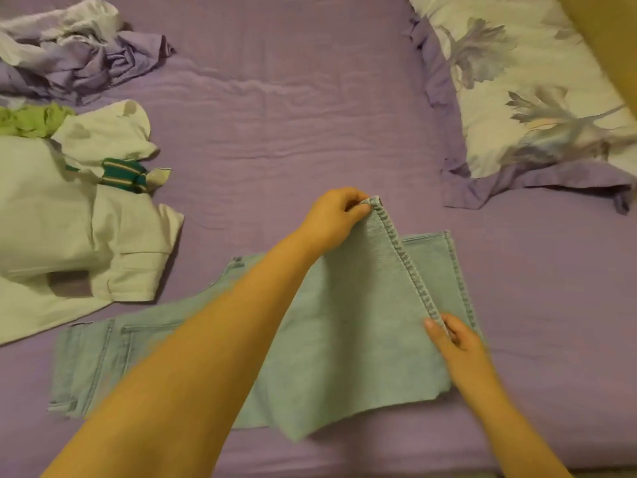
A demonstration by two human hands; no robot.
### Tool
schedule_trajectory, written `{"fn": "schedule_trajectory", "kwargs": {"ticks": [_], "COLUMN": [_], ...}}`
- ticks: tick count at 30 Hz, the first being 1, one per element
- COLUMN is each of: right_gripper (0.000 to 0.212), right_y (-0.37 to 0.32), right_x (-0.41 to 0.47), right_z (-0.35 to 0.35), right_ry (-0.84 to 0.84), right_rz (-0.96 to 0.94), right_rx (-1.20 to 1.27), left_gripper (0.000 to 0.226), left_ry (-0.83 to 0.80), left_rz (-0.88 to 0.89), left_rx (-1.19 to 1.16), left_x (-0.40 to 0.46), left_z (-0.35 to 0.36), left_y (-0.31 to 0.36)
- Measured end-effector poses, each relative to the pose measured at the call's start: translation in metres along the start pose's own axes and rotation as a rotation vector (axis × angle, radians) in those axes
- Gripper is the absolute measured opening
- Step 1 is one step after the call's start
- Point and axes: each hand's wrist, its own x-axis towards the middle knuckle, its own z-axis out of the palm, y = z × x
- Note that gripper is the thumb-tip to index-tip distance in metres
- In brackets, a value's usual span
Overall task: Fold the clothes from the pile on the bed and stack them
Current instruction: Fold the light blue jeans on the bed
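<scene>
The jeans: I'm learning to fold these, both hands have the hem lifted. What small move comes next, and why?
Probably carry the hem leftward over to the waistband end. The left hand and right hand each pinch a hem corner, the leg is raised, and the rest of the jeans lies flat on the bed, ready to be halved.

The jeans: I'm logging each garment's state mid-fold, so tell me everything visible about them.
The jeans are pale blue denim, lying flat across the purple sheet with the waistband and pocket end toward the left. The leg end is lifted and folding over: the left hand pinches the stitched hem at its far corner, the right hand pinches its near corner. The left forearm crosses above them.
</scene>
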Motion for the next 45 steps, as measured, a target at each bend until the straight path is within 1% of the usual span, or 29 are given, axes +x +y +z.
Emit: {"fn": "schedule_trajectory", "kwargs": {"ticks": [3,4,6,8,12,14,16,20,23,25,28,31,33,36,39,45], "right_gripper": [0.022,0.021,0.011,0.016,0.012,0.018,0.026,0.031,0.037,0.042,0.041,0.035,0.032,0.034,0.037,0.033], "right_y": [0.017,0.023,0.037,0.053,0.085,0.097,0.106,0.108,0.095,0.081,0.052,0.023,0.010,0.005,0.011,0.016], "right_x": [0.006,0.009,0.015,0.022,0.038,0.046,0.054,0.074,0.094,0.109,0.135,0.164,0.184,0.205,0.211,0.210], "right_z": [-0.037,-0.048,-0.068,-0.084,-0.106,-0.113,-0.115,-0.111,-0.104,-0.100,-0.088,-0.065,-0.043,0.000,0.043,0.108], "right_ry": [0.071,0.091,0.116,0.136,0.116,0.102,0.103,0.126,0.128,0.111,0.064,0.005,-0.069,-0.209,-0.307,-0.378], "right_rz": [0.039,0.053,0.083,0.105,0.178,0.196,0.196,0.185,0.089,-0.029,-0.195,-0.360,-0.458,-0.509,-0.549,-0.613], "right_rx": [-0.011,-0.004,0.013,-0.010,-0.091,-0.138,-0.168,-0.183,-0.285,-0.415,-0.601,-0.751,-0.859,-1.005,-1.101,-1.253], "left_gripper": [0.022,0.024,0.029,0.031,0.030,0.029,0.029,0.030,0.034,0.042,0.049,0.048,0.044,0.041,0.036,0.036], "left_ry": [-0.018,-0.028,-0.056,-0.086,-0.138,-0.150,-0.139,-0.123,-0.063,-0.024,-0.005,-0.008,-0.003,0.030,0.047,0.058], "left_rz": [0.019,0.022,0.033,0.037,-0.006,-0.038,-0.069,-0.098,-0.087,-0.034,0.019,0.027,0.008,-0.004,-0.035,-0.157], "left_rx": [0.001,0.012,0.091,0.174,0.308,0.361,0.414,0.478,0.571,0.631,0.692,0.794,0.816,0.804,0.818,0.850], "left_x": [0.027,0.036,0.054,0.071,0.101,0.113,0.123,0.135,0.135,0.130,0.112,0.084,0.064,0.038,0.018,-0.001], "left_z": [0.043,0.057,0.086,0.114,0.165,0.186,0.202,0.228,0.236,0.232,0.211,0.178,0.153,0.115,0.075,-0.010], "left_y": [0.018,0.023,0.030,0.034,0.027,0.019,0.009,-0.014,-0.030,-0.040,-0.060,-0.090,-0.110,-0.136,-0.162,-0.208]}}
